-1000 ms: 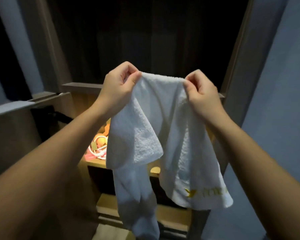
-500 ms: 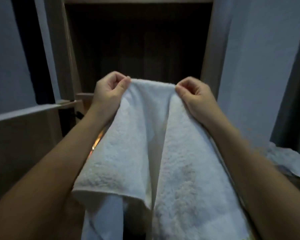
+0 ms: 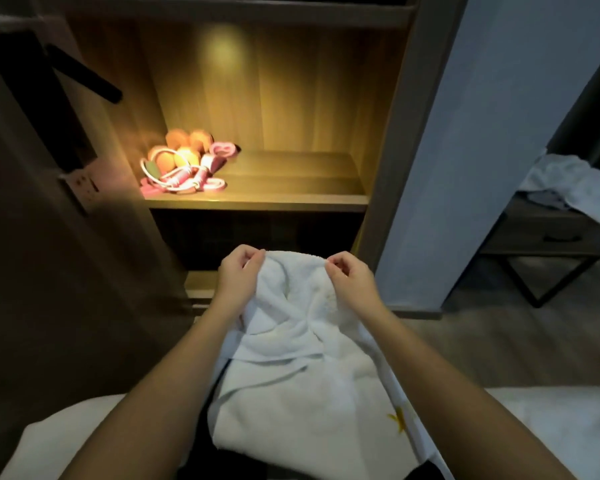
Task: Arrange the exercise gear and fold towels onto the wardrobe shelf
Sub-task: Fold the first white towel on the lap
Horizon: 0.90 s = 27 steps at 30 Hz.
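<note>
A white towel (image 3: 302, 382) with a yellow mark near its right edge lies draped over my lap, its far edge lifted. My left hand (image 3: 238, 275) pinches the far left corner and my right hand (image 3: 349, 277) pinches the far right corner, both low in front of the wardrobe. The lit wardrobe shelf (image 3: 284, 199) is above and beyond my hands. On its left part sits a heap of pink and orange exercise gear (image 3: 184, 164), with a skipping rope and its handles.
The open wardrobe door (image 3: 42, 209) stands at the left, with a dark handle near its top. A grey wall panel (image 3: 465, 150) rises to the right. Further right, more white towels (image 3: 572, 185) lie crumpled on a dark side table (image 3: 548, 237). Below the shelf is a dark compartment.
My hands have come down from chest height to lap height with the towel, which now lies bunched on my lap instead of hanging. My view has tilted down, showing the lit shelf.
</note>
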Tool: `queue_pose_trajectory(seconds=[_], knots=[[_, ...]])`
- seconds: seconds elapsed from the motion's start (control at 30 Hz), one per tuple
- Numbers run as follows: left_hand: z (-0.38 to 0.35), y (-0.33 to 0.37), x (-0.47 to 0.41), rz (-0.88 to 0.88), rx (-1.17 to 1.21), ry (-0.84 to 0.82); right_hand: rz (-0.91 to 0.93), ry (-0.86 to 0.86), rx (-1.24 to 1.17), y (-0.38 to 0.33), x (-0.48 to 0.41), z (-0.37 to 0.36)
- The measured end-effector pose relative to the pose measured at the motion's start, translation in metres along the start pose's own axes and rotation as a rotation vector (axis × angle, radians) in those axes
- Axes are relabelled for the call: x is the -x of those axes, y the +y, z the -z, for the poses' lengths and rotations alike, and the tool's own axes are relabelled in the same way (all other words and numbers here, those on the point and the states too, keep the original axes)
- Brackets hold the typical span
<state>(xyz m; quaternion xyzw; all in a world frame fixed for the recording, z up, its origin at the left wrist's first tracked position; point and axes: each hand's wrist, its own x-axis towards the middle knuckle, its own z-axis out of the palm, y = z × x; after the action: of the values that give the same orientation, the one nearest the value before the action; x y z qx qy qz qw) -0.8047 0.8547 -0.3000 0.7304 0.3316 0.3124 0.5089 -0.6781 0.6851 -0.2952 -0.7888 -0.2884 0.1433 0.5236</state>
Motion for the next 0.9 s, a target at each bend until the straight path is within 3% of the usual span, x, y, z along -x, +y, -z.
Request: queue_pose_trajectory(seconds=[0.17,0.27,0.37,0.47,0.57,0.63,0.73,0.83,0.9], knots=[[-0.023,-0.035,0.001,0.127,-0.087,-0.002,-0.098,0.048,0.022,0.016,0.01,-0.014],[-0.025,-0.042,0.004,-0.012,-0.33,-0.034,-0.076,0.0,0.072,0.024,0.025,-0.017],[-0.023,-0.038,0.012,-0.334,-0.499,-0.198,-0.037,-0.07,0.226,0.034,0.032,-0.012],[-0.015,-0.029,0.031,-0.518,-0.551,-0.374,-0.033,-0.087,0.261,0.039,0.035,-0.005],[-0.003,-0.024,0.05,-0.533,-0.587,-0.62,-0.052,-0.117,0.229,0.041,0.039,-0.003],[0.002,-0.028,0.054,-0.529,-0.753,-0.729,-0.091,-0.146,0.206,0.041,0.041,-0.003],[-0.002,-0.034,0.052,-0.476,-0.889,-0.622,-0.108,-0.17,0.196,0.035,0.044,-0.005],[-0.012,-0.04,0.038,-0.212,-0.684,-0.375,-0.108,-0.246,0.07,0.025,0.05,-0.002],[-0.019,-0.043,0.025,-0.045,-0.606,-0.255,-0.085,-0.439,0.008,0.017,0.053,0.005]])
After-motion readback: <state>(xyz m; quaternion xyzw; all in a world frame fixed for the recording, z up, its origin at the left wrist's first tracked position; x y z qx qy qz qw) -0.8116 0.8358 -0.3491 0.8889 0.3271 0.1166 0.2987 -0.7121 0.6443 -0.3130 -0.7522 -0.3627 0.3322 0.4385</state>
